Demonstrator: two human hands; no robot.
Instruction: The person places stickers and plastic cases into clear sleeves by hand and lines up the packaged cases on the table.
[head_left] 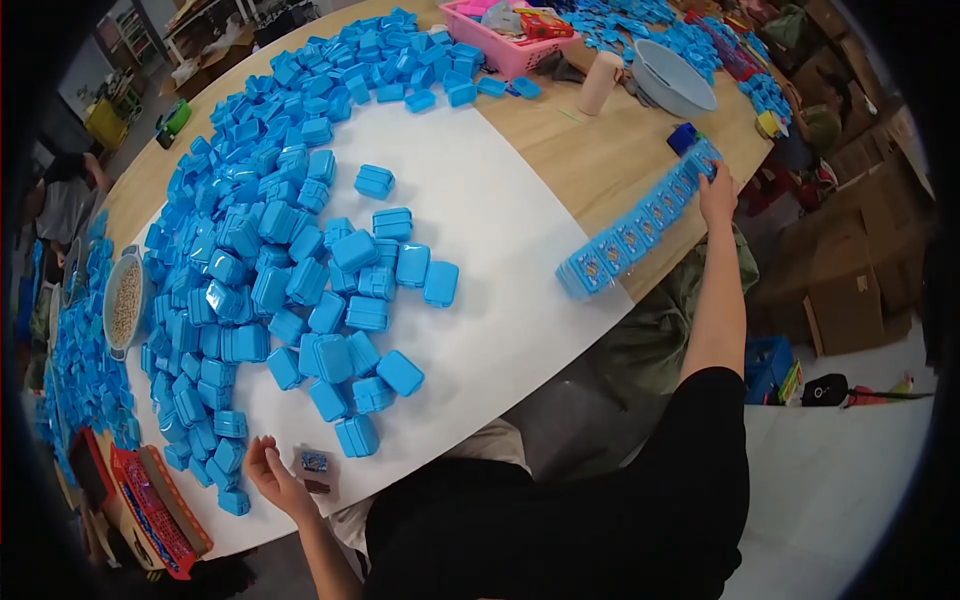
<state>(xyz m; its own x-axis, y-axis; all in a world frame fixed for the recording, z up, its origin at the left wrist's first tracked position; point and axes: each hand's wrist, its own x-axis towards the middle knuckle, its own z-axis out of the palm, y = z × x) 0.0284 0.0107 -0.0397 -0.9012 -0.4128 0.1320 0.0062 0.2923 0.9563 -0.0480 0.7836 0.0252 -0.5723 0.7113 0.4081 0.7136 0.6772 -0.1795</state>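
Observation:
At the right side of the table, my right hand [718, 195] is closed on the far end of a long strip of blue printed packets [632, 238]. The strip slants down toward the table's near edge and is slightly blurred. My left hand [277, 480] is over the near edge of the white sheet, fingers apart and holding nothing. Just right of it lie a small blue printed packet [314, 461] and a dark brown piece [316, 487]. Beyond the left hand spreads a large heap of small blue plastic boxes [270, 290], many with lids shut.
A pink basket [510, 50], a beige cup [600, 83] and a light blue basin [675, 78] stand at the back. On the left are a bowl of small pale pieces [127, 305] and a red box [160, 510]. Cardboard boxes [850, 270] stand right of the table.

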